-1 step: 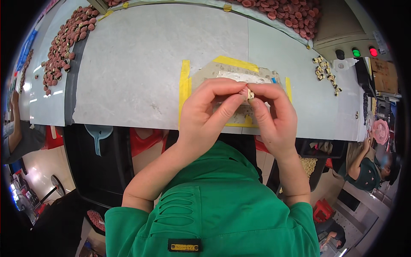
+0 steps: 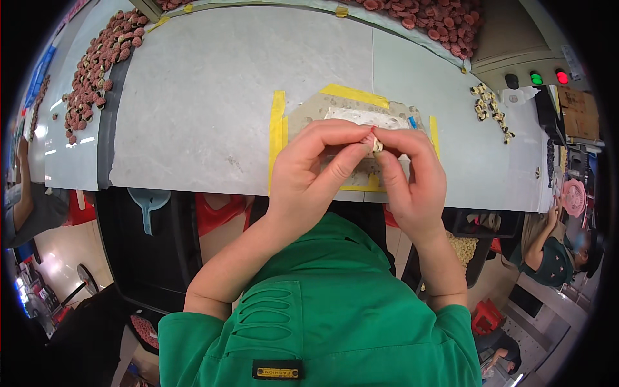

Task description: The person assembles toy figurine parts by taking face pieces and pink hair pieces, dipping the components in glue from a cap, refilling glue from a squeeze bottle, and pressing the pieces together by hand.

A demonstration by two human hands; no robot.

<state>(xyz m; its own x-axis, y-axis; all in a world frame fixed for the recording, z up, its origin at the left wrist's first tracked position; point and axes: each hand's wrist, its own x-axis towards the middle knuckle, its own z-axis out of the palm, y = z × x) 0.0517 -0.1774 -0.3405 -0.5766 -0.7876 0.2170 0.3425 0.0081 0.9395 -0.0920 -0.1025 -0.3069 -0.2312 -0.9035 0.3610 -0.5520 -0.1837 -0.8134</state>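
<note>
Both my hands meet over the taped work area, pinching one small pink and cream piece [image 2: 376, 146] between thumbs and fingertips. My left hand [image 2: 325, 155] holds its pink side, and my right hand [image 2: 412, 171] grips the cream side. Fingers cover most of the piece, so its full shape is hidden. Beneath them lies a white sheet [image 2: 367, 116] on a stained grey mat [image 2: 303, 119], framed by yellow tape [image 2: 278, 122]. A small blue item [image 2: 412, 122] sits at the sheet's right end.
Pink pieces with pale parts [image 2: 97, 71] are heaped at the far left. Pink cup-like pieces [image 2: 438, 22] fill the far right. Small cream and dark pieces [image 2: 490, 113] lie on the right. Below the table edge are a black bin [image 2: 148, 258] and a blue dustpan [image 2: 148, 200]. People work on both sides.
My right thumb has shifted slightly against the small pink and cream piece. Both hands still pinch it in almost the same spot.
</note>
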